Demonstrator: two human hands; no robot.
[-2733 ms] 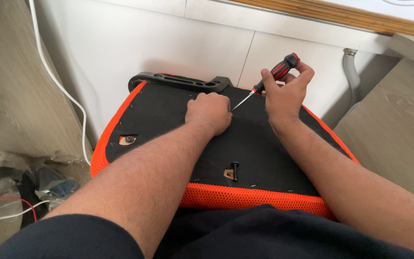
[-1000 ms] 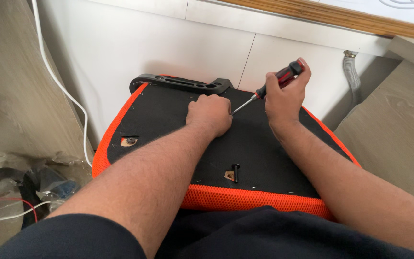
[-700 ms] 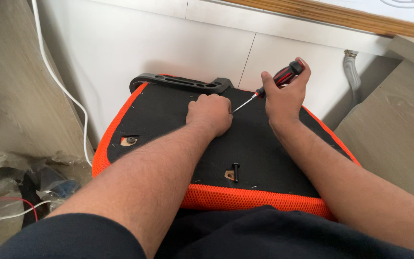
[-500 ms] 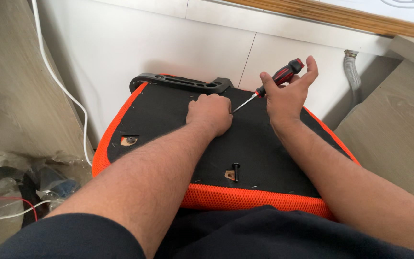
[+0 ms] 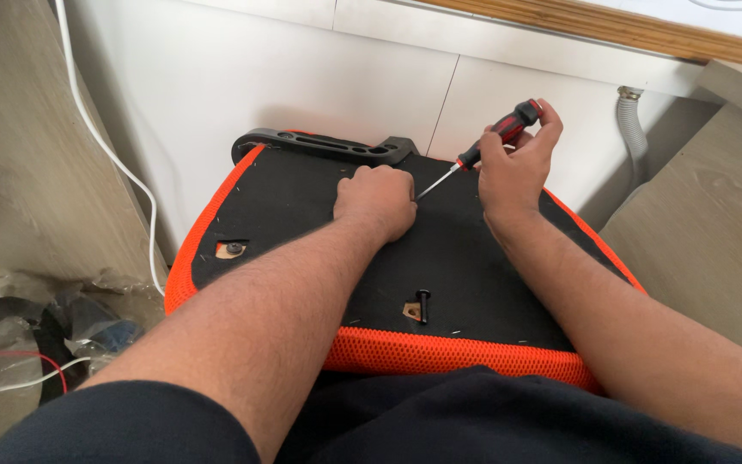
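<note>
Left hand (image 5: 377,200): fisted, knuckles up, pressed on black underside of seat (image 5: 319,223), near far edge; fingers curled together, whatever is under them hidden.
Right hand (image 5: 515,165): clamped on screwdriver (image 5: 484,152); thumb and fingertips pinching red-and-black handle near its top, wrist over seat.
Screwdriver: tilted, handle up and to right, shaft slanting down left; tip right beside left fist, contact point hidden by fingers.
Seat: upside down on lap, black fabric bottom, orange mesh rim all round; far edge close to white cabinet (image 5: 302,77).
Bracket (image 5: 324,145): black, slotted, lying along far edge of seat, just beyond left fist.
Bolt (image 5: 423,304): black, loose on seat near front edge, touching small cut hole showing wood.
Left hole (image 5: 230,249): cut in fabric near left rim, dark fastener inside.
Forearms: both bare, reaching across seat from near side, well apart at elbows, close at hands.
Cable (image 5: 105,146): white, hanging down wall at left.
Hose (image 5: 633,129): grey, ribbed, at right by cabinet.
Bag (image 5: 19,326): clear plastic on floor at left, with black parts and red and white wires.
</note>
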